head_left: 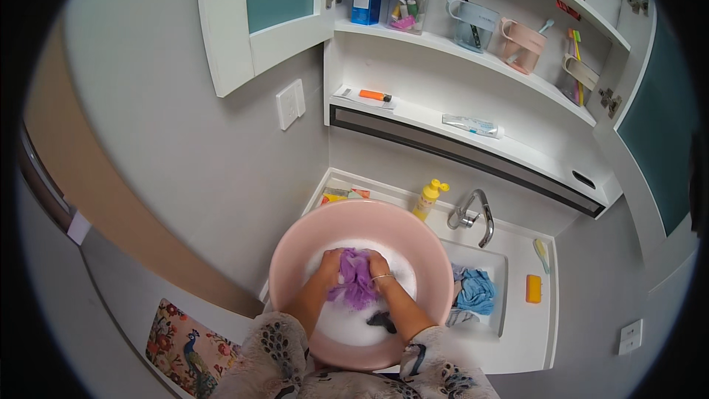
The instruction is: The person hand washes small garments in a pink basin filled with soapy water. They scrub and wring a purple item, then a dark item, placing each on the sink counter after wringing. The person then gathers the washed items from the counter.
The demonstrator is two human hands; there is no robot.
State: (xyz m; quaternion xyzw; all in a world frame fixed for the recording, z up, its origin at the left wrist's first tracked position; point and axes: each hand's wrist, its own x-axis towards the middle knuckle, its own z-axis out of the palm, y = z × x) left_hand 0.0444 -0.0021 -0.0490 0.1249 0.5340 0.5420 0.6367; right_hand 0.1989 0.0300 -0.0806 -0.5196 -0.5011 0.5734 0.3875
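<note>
A large pink basin [295, 251] holds white suds [343, 329]. Over the suds, a crumpled purple cloth [356, 281] is gripped between my two hands. My left hand [332, 262] closes on its left side, and my right hand [379, 266], with a thin bracelet at the wrist, closes on its right side. The fingertips are partly hidden by the cloth. A dark piece of cloth [382, 321] lies in the foam close to my right forearm.
Right of the basin, a white sink [502, 288] holds blue cloth [476, 292] below a chrome faucet [480, 214]. A yellow bottle [428, 199], orange soap bar [533, 289] and brush [541, 255] stand or lie around it. Above, an open cabinet [458, 85] holds cups and toothbrushes.
</note>
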